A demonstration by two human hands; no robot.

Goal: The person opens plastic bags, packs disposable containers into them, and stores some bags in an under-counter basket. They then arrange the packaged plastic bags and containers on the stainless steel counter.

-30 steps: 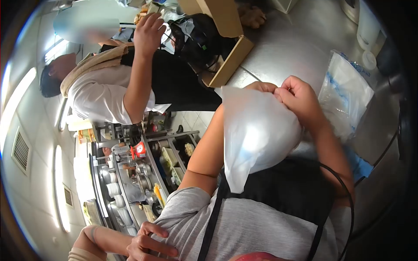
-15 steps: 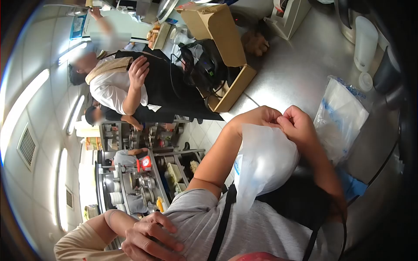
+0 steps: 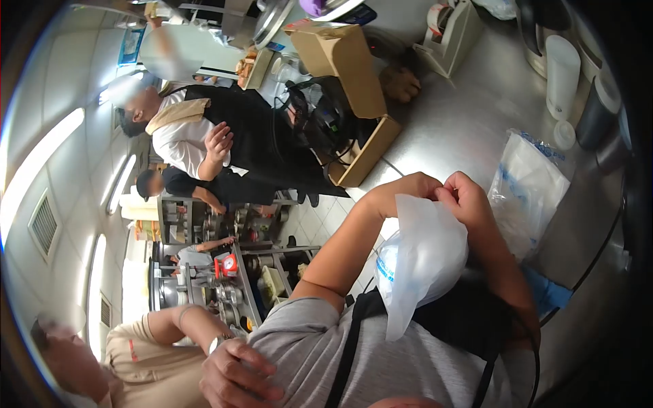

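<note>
A filled white plastic bag [image 3: 435, 255] with blue print hangs against the front of my body, just below my hands. Its contents are hidden, though its lower part bulges round. At its top, my left hand [image 3: 416, 185] has its fingers pinched together. My right hand [image 3: 466, 197] meets it there, thumb and fingers closed in a pinch against the left fingertips. The bit of bag between the fingers is mostly covered. To the right, a clear packet of flat white bags [image 3: 530, 190] lies on the steel counter [image 3: 452, 126].
An open cardboard box [image 3: 350, 64] with black cables stands on the counter beside a tape dispenser [image 3: 445, 37]. Squeeze bottles [image 3: 563, 75] stand at right. A co-worker's hand [image 3: 238, 374] is close to my left shoulder; another co-worker [image 3: 224, 136] stands beyond the box.
The view has shifted slightly, bringing more of the nearby co-worker in tan into sight. My hands stay pinched together, and the bag has turned a little, showing more blue print.
</note>
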